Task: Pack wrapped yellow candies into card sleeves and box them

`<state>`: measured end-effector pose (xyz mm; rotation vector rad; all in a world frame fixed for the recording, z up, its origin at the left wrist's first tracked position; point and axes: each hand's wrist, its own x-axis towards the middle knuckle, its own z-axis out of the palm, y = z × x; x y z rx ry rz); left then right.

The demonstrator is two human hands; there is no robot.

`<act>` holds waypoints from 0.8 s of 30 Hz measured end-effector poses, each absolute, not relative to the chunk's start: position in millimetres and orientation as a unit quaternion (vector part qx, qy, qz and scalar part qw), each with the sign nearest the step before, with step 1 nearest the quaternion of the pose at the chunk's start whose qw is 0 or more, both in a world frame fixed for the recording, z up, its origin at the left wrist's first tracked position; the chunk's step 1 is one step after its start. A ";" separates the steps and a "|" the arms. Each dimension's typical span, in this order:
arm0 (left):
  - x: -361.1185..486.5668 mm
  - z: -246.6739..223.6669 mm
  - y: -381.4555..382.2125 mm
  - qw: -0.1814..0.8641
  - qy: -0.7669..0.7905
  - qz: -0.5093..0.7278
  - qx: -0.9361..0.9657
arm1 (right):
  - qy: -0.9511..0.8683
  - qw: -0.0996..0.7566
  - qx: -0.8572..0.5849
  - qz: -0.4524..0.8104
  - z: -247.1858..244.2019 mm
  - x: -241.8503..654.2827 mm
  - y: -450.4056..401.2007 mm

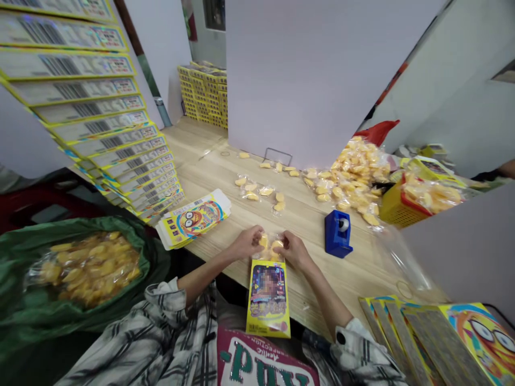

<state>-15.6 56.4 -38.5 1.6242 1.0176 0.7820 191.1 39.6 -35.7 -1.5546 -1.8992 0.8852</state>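
Note:
A yellow printed box [269, 300] lies at the table's front edge, its far end toward my hands. My left hand [250, 242] pinches a yellow oval piece in clear wrap [263, 241] just beyond that end. On the other side my right hand [295, 250] has its fingers closed on another wrapped yellow piece [277, 245]. More yellow pieces show between the hands, right at the box's end. Whether they lie partly inside the box cannot be made out. Several loose wrapped pieces [251, 187] lie farther back on the table.
Flattened yellow cartons [193, 219] lie left of my hands, near a tall box stack [116, 128]. A blue tape dispenser [337, 234] stands to the right. Behind it are a heap of wrapped pieces [358, 166] and a yellow basket [402, 203]. A green sack [153, 236] sits lower left.

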 end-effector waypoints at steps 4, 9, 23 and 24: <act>-14.6 -35.8 60.2 0.366 0.468 0.254 0.763 | -0.747 0.272 -0.542 0.271 -36.5 194.8 37.4; -14.1 -31.0 52.8 0.369 0.491 0.182 0.768 | -0.770 0.246 -0.517 0.282 -31.1 195.5 23.8; -12.0 -23.0 32.7 0.426 0.304 0.221 0.823 | -0.738 0.269 -0.466 0.407 -23.6 196.7 -26.4; -11.4 -21.2 28.3 0.424 0.321 0.248 0.810 | -0.732 0.278 -0.473 0.404 -22.5 198.4 -29.4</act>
